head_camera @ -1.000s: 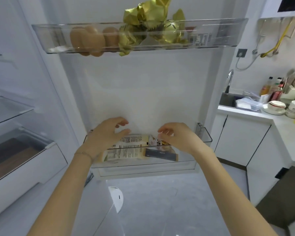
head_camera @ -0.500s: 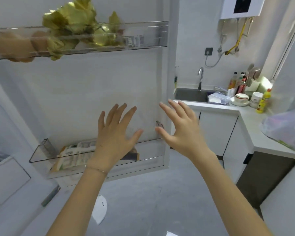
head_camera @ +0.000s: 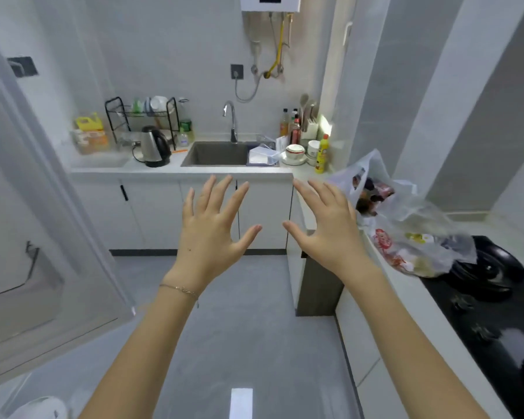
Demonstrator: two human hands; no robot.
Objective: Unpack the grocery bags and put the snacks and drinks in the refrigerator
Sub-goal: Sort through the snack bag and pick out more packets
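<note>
Kitchen counter (head_camera: 164, 170) wraps a corner, with the sink (head_camera: 215, 154) set in its far run. Right of the sink, past the corner, the grocery bags (head_camera: 412, 234) lie slumped on the counter — long axis running from the corner toward the black stove (head_camera: 481, 300), one mouth gaping toward the sink. In front of the sink, left hand (head_camera: 212, 234) and right hand (head_camera: 330, 234) hang in mid-air, fingers spread, holding nothing. Left of the sink — blurred — stands the refrigerator door (head_camera: 43, 237).

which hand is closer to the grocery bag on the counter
Right. The right hand is raised just left of the grocery bag, not touching it; the left hand is farther left, beyond the right hand.
</note>
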